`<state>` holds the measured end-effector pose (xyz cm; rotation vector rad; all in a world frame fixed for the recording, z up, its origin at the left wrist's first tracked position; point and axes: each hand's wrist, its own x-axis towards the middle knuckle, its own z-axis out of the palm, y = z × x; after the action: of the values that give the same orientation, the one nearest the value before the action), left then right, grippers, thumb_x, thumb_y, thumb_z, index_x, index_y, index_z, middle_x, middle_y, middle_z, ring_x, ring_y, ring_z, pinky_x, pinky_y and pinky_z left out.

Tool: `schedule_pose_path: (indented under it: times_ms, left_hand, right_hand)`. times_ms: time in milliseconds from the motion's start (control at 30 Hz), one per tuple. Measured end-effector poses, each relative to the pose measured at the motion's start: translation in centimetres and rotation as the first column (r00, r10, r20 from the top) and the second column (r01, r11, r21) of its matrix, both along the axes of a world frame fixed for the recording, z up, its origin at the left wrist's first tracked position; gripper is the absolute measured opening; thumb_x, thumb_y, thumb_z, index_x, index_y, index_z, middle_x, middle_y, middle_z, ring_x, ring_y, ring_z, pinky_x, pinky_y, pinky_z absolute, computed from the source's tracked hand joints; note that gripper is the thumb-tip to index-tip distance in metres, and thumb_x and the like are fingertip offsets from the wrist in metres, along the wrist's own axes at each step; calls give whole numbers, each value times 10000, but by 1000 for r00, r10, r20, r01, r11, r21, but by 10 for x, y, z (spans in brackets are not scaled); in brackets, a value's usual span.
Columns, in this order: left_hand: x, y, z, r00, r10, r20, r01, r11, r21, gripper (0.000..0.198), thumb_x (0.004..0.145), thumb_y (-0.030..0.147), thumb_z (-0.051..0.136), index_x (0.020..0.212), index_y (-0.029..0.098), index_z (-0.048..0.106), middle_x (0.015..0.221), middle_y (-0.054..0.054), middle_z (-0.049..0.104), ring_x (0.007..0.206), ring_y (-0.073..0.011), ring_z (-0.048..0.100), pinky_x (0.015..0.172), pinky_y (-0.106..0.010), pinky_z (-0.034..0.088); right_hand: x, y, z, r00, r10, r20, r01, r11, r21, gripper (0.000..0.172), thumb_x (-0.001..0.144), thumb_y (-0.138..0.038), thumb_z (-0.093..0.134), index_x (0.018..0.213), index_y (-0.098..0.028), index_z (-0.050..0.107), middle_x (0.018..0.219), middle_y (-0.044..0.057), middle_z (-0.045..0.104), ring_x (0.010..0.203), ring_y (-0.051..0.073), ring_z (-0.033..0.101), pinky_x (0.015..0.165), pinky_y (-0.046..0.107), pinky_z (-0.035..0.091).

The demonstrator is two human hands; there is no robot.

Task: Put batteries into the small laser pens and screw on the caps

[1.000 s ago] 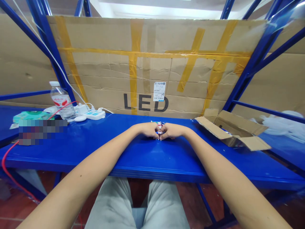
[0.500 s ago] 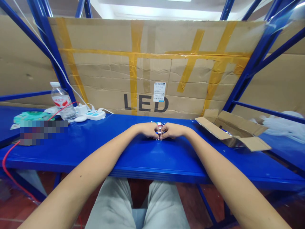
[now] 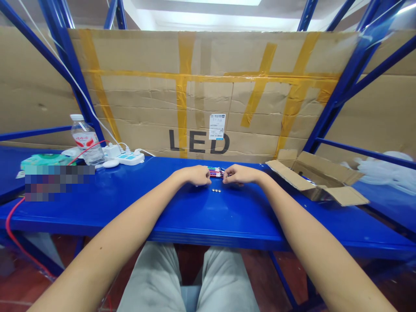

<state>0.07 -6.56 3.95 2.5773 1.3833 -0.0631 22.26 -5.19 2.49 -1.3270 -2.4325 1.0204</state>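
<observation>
Slim pen-like sticks [image 3: 214, 172] in green, white, blue and red lie side by side on the blue table, between my two hands. My left hand [image 3: 197, 175] is closed, its curled fingertips at the left ends of the row. At the right ends, my right hand [image 3: 239, 174] is closed in a pinch. Whatever either hand may hold is too small or hidden to make out. Just in front of the row, small silvery round pieces [image 3: 216, 190] rest close together on the table top.
An open cardboard box [image 3: 315, 175] stands to the right. On the left are a water bottle [image 3: 87, 141], a white power strip [image 3: 130, 157], a green packet [image 3: 48, 160] and a red cable [image 3: 13, 234]. A large taped carton [image 3: 146, 108] rises behind the table [image 3: 208, 221].
My hands, fingertips together in the earlier frame over the sticks, have drawn apart to left and right. The sticks and the small silvery pieces now show between and below them.
</observation>
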Motion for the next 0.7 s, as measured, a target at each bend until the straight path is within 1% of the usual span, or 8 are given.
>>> schedule_pose_path:
  times_ms: [67, 133, 200, 300, 367, 500, 600, 700]
  left_hand:
    - [1, 1, -1, 999, 27, 20, -26, 999, -35, 200, 786, 323, 573, 827, 158, 679, 867, -74, 714, 754, -190, 613, 630, -256, 410]
    - [1, 3, -3, 997, 62, 49, -60, 998, -37, 174, 768, 303, 607, 823, 158, 687, 866, -71, 719, 758, -189, 622, 634, -251, 420]
    - [0, 5, -4, 991, 103, 81, -98, 993, -59, 140, 748, 254, 627, 825, 155, 689, 811, -65, 716, 709, -179, 624, 615, -244, 428]
    - [-1, 6, -4, 980, 154, 124, -137, 981, -137, 122, 732, 179, 623, 835, 149, 682, 694, -45, 683, 588, -155, 599, 567, -238, 435]
    - [-2, 5, -2, 973, 183, 143, -156, 971, -182, 95, 729, 148, 616, 806, 141, 671, 652, -36, 659, 552, -142, 585, 544, -231, 434]
    - [-5, 5, 2, 968, 208, 139, -175, 961, -216, 36, 718, 133, 625, 726, 134, 660, 593, -19, 637, 567, -122, 584, 557, -204, 434]
    - [-9, 6, 5, 965, 226, 130, -193, 955, -225, 45, 708, 127, 618, 720, 138, 660, 564, -8, 631, 564, -117, 591, 576, -203, 451]
    - [-10, 5, 5, 948, 273, 162, -212, 925, -317, 53, 691, 103, 607, 718, 135, 639, 564, -6, 634, 568, -115, 614, 591, -209, 485]
  right_hand:
    - [-1, 0, 0, 1000, 1, 16, -1, 1000, 0, 227, 737, -380, 640, 711, -165, 571, 591, -28, 500, 446, 90, 458, 428, 235, 373]
    - [-1, 0, 0, 1000, 3, 31, -3, 1000, 6, 221, 742, -373, 634, 708, -165, 569, 579, -27, 501, 435, 92, 462, 424, 237, 366]
    - [-1, 0, -1, 999, 4, 38, -4, 1000, 13, 222, 744, -373, 632, 702, -165, 566, 572, -27, 500, 430, 92, 462, 424, 237, 361]
    - [-1, 1, -1, 999, 5, 40, -5, 1000, 17, 235, 748, -388, 630, 701, -168, 565, 582, -25, 509, 433, 90, 459, 427, 238, 361]
    - [0, 2, -2, 999, 9, 36, -10, 1000, 16, 248, 754, -407, 627, 710, -169, 568, 592, -23, 517, 440, 92, 466, 430, 239, 368]
    - [1, 4, -3, 999, 14, 35, -15, 999, 29, 269, 773, -427, 612, 715, -169, 565, 588, -24, 507, 437, 94, 469, 425, 240, 364]
    - [2, 5, -4, 999, 6, 46, -8, 999, 39, 277, 780, -434, 607, 712, -170, 560, 581, -27, 499, 432, 93, 466, 418, 239, 355]
    - [3, 7, -5, 999, -7, 50, 5, 999, 37, 283, 780, -442, 607, 712, -173, 555, 587, -28, 502, 431, 92, 462, 415, 240, 358]
